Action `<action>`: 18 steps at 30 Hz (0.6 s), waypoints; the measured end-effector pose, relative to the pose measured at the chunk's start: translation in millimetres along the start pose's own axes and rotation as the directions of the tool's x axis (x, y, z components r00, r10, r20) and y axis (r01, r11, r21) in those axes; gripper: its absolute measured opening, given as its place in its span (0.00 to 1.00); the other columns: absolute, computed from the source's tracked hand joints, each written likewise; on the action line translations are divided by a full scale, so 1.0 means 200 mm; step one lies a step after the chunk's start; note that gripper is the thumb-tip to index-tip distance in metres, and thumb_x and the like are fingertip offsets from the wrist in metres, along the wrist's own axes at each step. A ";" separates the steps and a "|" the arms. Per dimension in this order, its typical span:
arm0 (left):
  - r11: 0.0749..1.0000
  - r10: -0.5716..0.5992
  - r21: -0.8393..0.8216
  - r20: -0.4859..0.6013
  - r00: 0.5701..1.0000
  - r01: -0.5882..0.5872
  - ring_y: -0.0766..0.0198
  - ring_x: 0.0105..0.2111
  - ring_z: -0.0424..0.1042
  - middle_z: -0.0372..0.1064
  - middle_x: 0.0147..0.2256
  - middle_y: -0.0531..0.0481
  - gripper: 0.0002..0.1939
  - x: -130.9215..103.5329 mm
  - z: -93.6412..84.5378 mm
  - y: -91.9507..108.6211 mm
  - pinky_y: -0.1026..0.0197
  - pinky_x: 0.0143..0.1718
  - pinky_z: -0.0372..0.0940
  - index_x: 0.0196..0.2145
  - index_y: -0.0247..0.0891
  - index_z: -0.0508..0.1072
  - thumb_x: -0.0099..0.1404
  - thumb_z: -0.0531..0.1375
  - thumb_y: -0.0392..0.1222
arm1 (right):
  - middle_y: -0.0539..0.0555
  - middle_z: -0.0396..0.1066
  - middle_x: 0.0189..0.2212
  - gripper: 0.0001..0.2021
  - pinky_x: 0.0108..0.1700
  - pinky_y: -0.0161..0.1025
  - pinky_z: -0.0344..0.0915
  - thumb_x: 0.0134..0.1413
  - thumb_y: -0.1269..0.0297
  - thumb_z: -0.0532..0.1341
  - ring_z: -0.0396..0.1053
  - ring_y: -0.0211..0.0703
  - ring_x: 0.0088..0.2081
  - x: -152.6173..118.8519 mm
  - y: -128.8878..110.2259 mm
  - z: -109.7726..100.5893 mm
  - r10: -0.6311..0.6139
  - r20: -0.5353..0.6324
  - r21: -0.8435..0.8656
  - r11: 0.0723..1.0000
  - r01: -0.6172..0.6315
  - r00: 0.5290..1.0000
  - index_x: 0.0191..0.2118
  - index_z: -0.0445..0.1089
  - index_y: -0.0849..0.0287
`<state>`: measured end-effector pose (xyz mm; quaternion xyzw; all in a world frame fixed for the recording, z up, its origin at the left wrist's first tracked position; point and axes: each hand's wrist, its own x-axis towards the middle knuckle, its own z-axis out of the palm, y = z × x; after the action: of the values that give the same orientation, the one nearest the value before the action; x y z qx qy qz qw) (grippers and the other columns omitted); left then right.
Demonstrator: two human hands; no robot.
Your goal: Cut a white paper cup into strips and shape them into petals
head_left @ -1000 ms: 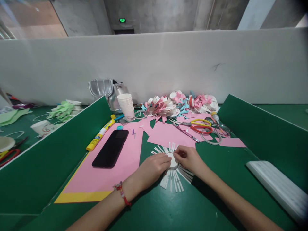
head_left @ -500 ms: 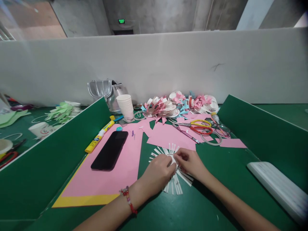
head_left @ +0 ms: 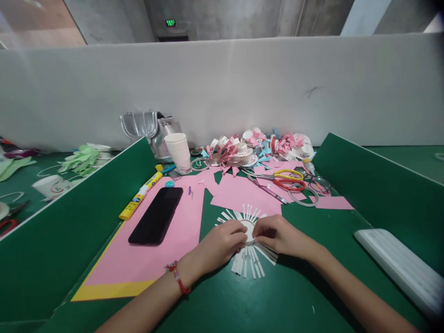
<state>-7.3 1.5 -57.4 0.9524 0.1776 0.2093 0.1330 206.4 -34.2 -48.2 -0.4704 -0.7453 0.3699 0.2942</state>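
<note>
A white paper cup cut into a fringe of thin strips [head_left: 248, 262] lies spread flat on the green table, its round base in the middle. My left hand [head_left: 225, 241] has its fingers closed at the left edge of the round base. On the right edge, my right hand [head_left: 277, 235] pinches the rim with thumb and forefinger. Strips fan out above and below both hands, and some are hidden under them. Pink paper sheets [head_left: 243, 194] lie just beyond the cut cup.
A black phone [head_left: 156, 216] lies on pink paper at left, beside glue sticks [head_left: 140, 196]. Behind stand stacked cups [head_left: 178, 152], scissors [head_left: 287, 178] and a pile of paper flowers [head_left: 236, 152]. A white plastic object [head_left: 398, 268] is at right; green dividers [head_left: 388, 185] flank the space.
My left hand has shifted slightly left and my right hand slightly right, so more of the round base shows between them. The camera view has tilted a little.
</note>
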 end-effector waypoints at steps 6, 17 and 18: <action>1.000 -0.007 -0.012 0.044 0.999 0.008 0.63 0.41 0.69 0.71 0.40 0.44 0.07 0.00 -0.01 0.01 0.63 0.40 0.66 0.35 0.35 0.70 0.67 0.52 0.33 | 0.45 0.66 0.18 0.05 0.24 0.31 0.58 0.47 0.72 0.64 0.64 0.38 0.22 0.00 0.00 0.03 0.054 -0.018 -0.045 0.997 -0.055 0.998 0.26 0.68 0.58; 0.997 0.014 0.082 0.016 1.000 -0.016 0.62 0.37 0.68 0.70 0.36 0.45 0.07 0.02 0.00 0.02 0.62 0.37 0.64 0.31 0.36 0.67 0.67 0.52 0.34 | 0.45 0.63 0.19 0.07 0.24 0.31 0.56 0.50 0.69 0.63 0.62 0.38 0.22 0.00 -0.01 0.03 0.074 0.034 -0.060 0.996 -0.072 0.997 0.27 0.63 0.56; 0.995 0.018 0.103 0.006 1.000 -0.018 0.62 0.36 0.68 0.70 0.35 0.46 0.07 0.02 0.00 0.03 0.62 0.36 0.64 0.30 0.36 0.67 0.66 0.52 0.34 | 0.45 0.63 0.19 0.07 0.24 0.31 0.56 0.50 0.71 0.62 0.62 0.38 0.22 0.00 -0.01 0.03 0.076 0.035 -0.064 0.995 -0.074 0.996 0.27 0.63 0.56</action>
<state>-2.1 -1.7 -54.4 0.9601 0.1791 0.1986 0.0824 201.3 -35.7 -49.5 -0.5000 -0.7437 0.3658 0.2513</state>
